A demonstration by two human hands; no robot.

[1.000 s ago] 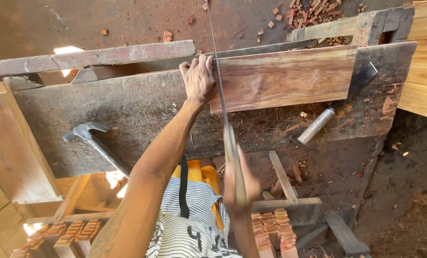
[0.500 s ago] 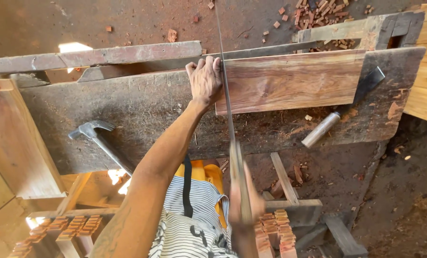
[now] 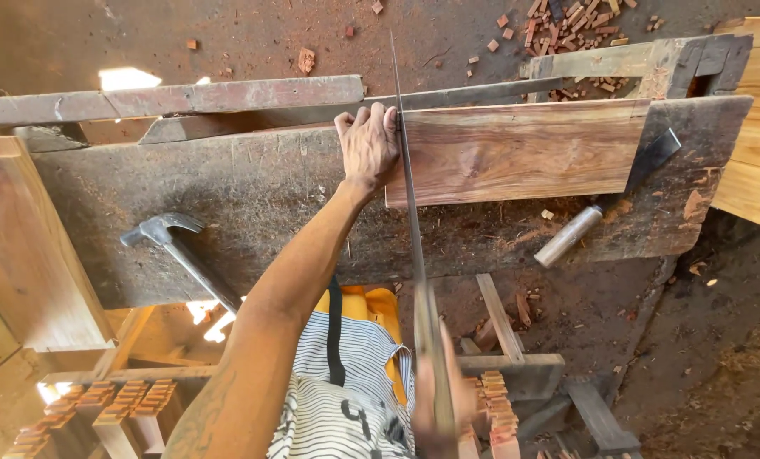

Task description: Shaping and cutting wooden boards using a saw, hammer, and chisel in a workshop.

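- Steel-headed claw hammer (image 3: 161, 231) lies on the worn workbench (image 3: 227, 204), well to the left of your arm.
- Your left hand (image 3: 368, 144) presses flat, fingers spread, on the left end of the wooden board (image 3: 524, 151).
- The handsaw (image 3: 409, 212) blade runs just beside those fingers, at the board's end.
- Your right hand (image 3: 435, 399), blurred, grips the saw handle.
- A short metal cylinder (image 3: 568, 235) lies below the board.

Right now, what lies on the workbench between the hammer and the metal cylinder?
In the head view, the person's left forearm and the saw blade cross the workbench between the hammer and the metal cylinder; otherwise bare, dusty wood.
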